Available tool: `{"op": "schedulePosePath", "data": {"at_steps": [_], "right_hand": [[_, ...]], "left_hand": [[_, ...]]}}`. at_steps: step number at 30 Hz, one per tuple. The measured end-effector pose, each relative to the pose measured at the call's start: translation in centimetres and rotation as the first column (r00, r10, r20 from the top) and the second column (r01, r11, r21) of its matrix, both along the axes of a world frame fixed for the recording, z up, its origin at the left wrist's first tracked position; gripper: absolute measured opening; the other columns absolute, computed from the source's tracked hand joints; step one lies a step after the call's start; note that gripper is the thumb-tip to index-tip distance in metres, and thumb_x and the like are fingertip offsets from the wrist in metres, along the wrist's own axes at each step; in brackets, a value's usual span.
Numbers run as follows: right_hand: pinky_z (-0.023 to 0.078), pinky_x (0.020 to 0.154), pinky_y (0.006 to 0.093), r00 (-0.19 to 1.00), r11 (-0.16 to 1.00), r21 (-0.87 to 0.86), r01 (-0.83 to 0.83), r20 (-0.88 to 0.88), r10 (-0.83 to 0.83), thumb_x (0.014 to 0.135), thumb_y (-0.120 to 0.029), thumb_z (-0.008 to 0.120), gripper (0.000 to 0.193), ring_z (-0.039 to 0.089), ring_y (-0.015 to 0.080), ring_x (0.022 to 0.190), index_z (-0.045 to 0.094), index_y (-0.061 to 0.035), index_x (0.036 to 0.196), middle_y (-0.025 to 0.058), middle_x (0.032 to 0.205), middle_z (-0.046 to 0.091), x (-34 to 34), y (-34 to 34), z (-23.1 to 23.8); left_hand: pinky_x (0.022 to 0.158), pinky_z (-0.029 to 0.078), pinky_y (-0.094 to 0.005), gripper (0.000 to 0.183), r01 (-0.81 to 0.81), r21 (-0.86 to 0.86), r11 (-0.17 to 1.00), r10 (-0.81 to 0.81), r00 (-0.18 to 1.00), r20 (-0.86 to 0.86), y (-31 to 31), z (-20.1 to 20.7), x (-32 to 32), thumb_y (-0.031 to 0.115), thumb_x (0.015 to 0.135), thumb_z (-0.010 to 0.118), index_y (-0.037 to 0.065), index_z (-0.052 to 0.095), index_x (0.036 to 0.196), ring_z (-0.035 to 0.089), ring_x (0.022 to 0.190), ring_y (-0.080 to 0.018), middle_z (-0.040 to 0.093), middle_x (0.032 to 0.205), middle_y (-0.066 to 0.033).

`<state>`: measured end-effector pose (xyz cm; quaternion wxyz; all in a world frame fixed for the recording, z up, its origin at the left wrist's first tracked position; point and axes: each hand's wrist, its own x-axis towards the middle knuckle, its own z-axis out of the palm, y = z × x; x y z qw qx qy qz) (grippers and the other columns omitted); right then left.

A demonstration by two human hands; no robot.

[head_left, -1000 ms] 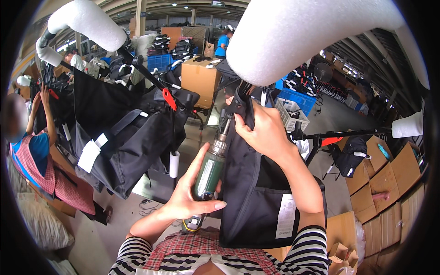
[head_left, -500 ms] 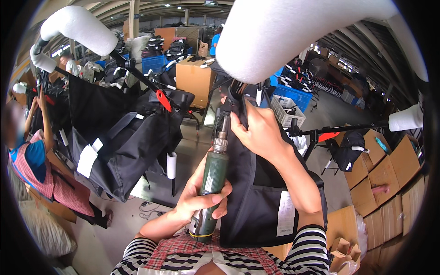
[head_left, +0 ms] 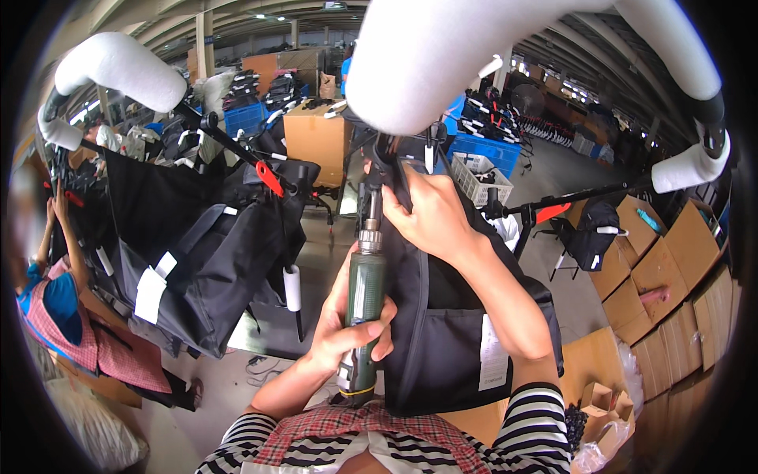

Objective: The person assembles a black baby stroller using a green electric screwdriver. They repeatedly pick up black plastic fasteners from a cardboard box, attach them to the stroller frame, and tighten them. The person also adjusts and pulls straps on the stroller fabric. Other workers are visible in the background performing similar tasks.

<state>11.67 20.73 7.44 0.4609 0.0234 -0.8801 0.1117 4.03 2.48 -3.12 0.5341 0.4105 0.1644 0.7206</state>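
Green power screwdriver (head_left: pixel 365 284) held to a black frame joint (head_left: pixel 386 162).
The screwdriver's body is wrapped by the fingers of the left hand (head_left: pixel 353 336), its nose pointed away from the wearer; whether the joint is touched by the bit cannot be told. The joint is gripped by the curled fingers and thumb of the right hand (head_left: pixel 433 215), below a white foam-wrapped bar (head_left: pixel 414 75). Black fabric (head_left: pixel 450 340) is seen beneath the right forearm.
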Motion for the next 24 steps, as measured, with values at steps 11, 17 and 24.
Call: {"op": "schedulePosePath", "data": {"at_steps": [11,17,24], "right_hand": [[0.052,0.098,0.0386,0.948,0.92,-0.235,0.313,0.13,-0.289,0.089,-0.023,0.075,0.043,0.067,0.0309,0.114,0.065,-0.0038,0.127,0.0145,0.124,0.069,16.9,-3.1,-5.0],[0.053,0.09,0.029,0.527,0.605,-0.776,0.181,-0.442,-0.725,0.103,-0.013,0.057,0.021,0.069,0.0159,0.1,0.068,0.0033,0.112,0.0132,0.106,0.075,28.3,-6.9,-15.3],[0.052,0.087,0.0277,0.246,0.351,-0.921,0.169,-0.305,-0.92,0.105,-0.015,0.054,0.023,0.065,0.0121,0.091,0.064,0.003,0.116,0.0103,0.105,0.074,29.5,-11.5,-27.8]], "left_hand": [[0.065,0.054,-0.0316,0.111,0.009,-0.65,0.76,-0.502,0.643,-0.578,-8.7,-8.8,-11.1,0.017,0.077,0.082,0.015,0.012,0.163,0.066,0.078,-0.0191,0.063,0.103,-0.0153],[0.102,0.042,-0.0383,0.073,0.364,-0.538,0.76,-0.565,-0.039,-0.824,-0.2,-12.1,-5.3,0.027,0.079,0.086,0.002,0.052,0.138,0.056,0.117,-0.0285,0.058,0.13,-0.0145],[0.066,0.05,-0.0312,0.099,0.378,-0.485,0.788,-0.614,0.428,-0.663,2.0,-4.2,-3.0,0.007,0.056,0.093,0.001,0.044,0.141,0.064,0.068,-0.0186,0.064,0.091,-0.0148]]}}
